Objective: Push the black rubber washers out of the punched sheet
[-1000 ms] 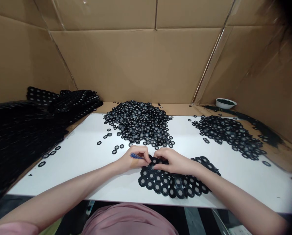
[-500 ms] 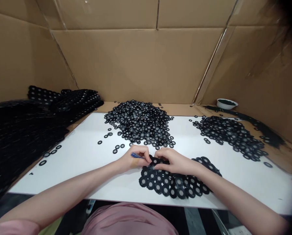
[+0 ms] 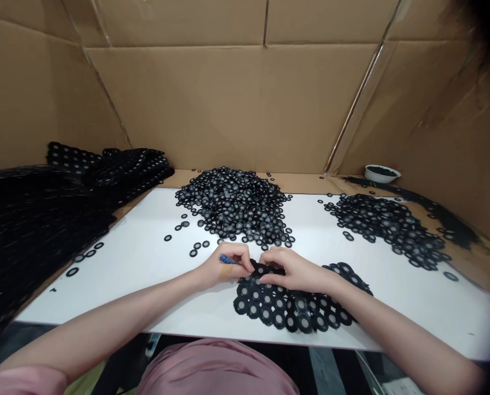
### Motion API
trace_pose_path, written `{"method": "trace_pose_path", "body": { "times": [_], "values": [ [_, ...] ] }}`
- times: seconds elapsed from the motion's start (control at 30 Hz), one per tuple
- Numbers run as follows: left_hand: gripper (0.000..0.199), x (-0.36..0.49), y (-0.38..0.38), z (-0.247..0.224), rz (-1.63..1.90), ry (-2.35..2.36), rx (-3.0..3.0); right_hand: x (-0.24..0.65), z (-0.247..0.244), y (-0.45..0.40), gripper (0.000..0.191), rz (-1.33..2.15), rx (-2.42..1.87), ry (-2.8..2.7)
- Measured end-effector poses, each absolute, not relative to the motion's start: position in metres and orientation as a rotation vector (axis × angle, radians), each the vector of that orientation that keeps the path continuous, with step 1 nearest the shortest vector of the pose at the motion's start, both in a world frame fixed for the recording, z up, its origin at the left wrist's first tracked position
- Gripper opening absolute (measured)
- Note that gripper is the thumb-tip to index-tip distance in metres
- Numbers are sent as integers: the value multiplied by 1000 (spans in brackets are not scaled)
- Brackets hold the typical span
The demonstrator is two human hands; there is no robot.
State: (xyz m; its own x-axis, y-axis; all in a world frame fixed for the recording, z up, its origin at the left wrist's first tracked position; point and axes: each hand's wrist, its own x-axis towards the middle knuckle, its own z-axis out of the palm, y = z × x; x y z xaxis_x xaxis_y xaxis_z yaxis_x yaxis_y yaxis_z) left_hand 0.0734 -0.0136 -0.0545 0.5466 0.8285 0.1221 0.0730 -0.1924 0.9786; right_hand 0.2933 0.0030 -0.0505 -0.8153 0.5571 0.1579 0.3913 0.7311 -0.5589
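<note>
Head view, looking down on a white surface (image 3: 179,304) inside cardboard walls (image 3: 228,104). Near the front edge, between and below two bare hands, a sheet of joined black discs (image 3: 265,299) with pale centres, partly covered by the right hand and forearm, its far edge hard to trace beneath the fingers.

At the upper left corner of the sheet, the left hand (image 3: 214,270), with thumb and fingertips pinched together on the edge; anything finer between them too small to tell. Across that same hand, a blue item (image 3: 229,260) with pale lettering, too small to read, its ends hidden by the fingers. Just below it, a tan patch (image 3: 226,270) on the skin. Just beside, the right hand (image 3: 296,270), curled, with thumb and fingers clamped on the sheet, some fingertips out of sight.

Beyond the hands, a large central pile of loose discs (image 3: 232,203); farther right, a second pile (image 3: 388,222), near a white bowl (image 3: 382,180) of dark, indistinct bits. At left, dotted black sheets (image 3: 130,170) and a dark mass (image 3: 31,219), blurred and cut off by the frame. Along the right side, a black blur. At the bottom, pink clothing (image 3: 216,367), also cut off.
</note>
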Motion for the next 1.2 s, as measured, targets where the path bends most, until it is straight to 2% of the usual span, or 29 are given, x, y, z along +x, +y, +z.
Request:
{"method": "trace_pose_path", "body": {
  "times": [1.2],
  "values": [
    [9,73,-14,-55,988,805,1587,292,-51,4,25,744,-690,-2613]
  ]
}}
